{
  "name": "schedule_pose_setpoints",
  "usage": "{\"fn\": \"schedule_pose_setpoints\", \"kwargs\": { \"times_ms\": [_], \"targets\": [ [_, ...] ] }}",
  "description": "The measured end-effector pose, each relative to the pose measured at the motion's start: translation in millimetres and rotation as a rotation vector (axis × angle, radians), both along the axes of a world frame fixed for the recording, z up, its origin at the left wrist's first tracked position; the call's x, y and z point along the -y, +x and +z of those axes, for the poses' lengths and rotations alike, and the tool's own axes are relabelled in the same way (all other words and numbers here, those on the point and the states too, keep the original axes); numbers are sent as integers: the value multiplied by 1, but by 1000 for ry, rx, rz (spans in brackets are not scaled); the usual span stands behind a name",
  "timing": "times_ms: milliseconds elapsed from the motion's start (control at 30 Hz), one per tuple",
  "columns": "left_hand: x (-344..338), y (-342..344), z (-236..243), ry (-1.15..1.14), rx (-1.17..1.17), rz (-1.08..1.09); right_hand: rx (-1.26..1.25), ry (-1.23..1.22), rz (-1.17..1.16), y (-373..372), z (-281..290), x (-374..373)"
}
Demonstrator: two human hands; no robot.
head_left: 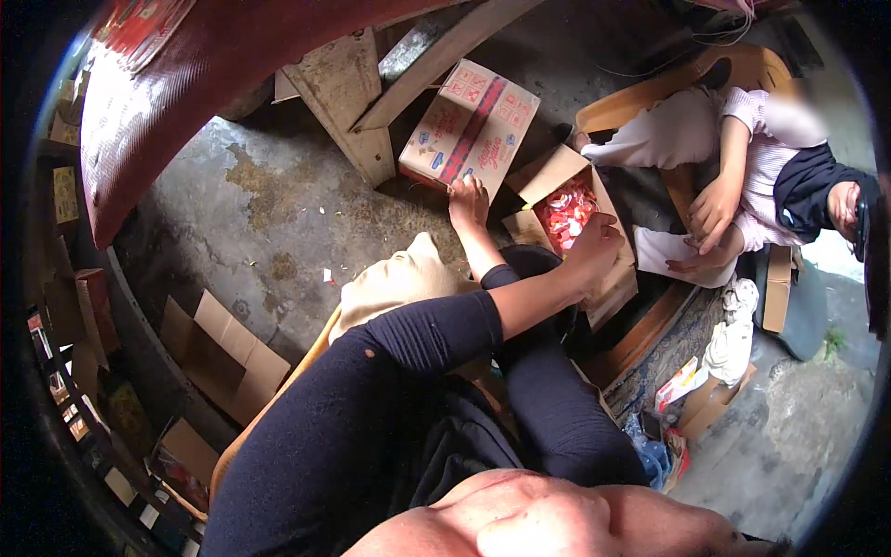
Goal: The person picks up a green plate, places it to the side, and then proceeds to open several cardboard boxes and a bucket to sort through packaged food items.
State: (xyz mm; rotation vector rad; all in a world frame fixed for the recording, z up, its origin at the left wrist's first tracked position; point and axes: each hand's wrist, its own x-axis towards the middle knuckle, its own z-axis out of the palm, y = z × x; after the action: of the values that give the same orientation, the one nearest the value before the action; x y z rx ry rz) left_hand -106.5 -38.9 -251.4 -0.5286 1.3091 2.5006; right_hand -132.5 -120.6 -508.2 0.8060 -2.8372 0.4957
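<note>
My forearms cross in navy sleeves. My left hand reaches right, over an open cardboard carton holding a heap of small red and white wrapped pieces. Its fingers are curled at the carton's inner side; whatever they hold is hidden. My right hand passes under the left forearm and reaches left. Its fingers are stretched, slightly apart, and touch the near edge of a closed, taped carton with red print. Cream cloth lies left of my forearms.
At right, another person's hands rest close together on their light trousers, near an orange chair. An empty open carton lies at left. A wooden leg and brace stand behind. A red surface hangs over the upper left.
</note>
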Motion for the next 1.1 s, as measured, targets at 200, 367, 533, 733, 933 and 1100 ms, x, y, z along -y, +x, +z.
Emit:
{"fn": "schedule_pose_setpoints", "kwargs": {
  "times_ms": [200, 367, 533, 733, 933, 1100],
  "targets": [
    [7, 1, 4, 45, 16, -83, -14, 29, 46, -2, 5, 2],
    [-5, -1, -7, -36, -57, -38, 20, 152, 31, -4, 8, 4],
    [12, -1, 5, -17, -3, -46, 62, 168, -13, 2, 10, -8],
    [-5, -4, -9, 26, -45, -25, 54, 182, -38, -4, 25, -72],
    [7, -13, -17, -43, -80, 16, 274, 76, -141, 12, 81, -109],
    [-18, -11, -7, -2, -99, -57, 295, -369, -328, 31, 46, -211]
  ]
}}
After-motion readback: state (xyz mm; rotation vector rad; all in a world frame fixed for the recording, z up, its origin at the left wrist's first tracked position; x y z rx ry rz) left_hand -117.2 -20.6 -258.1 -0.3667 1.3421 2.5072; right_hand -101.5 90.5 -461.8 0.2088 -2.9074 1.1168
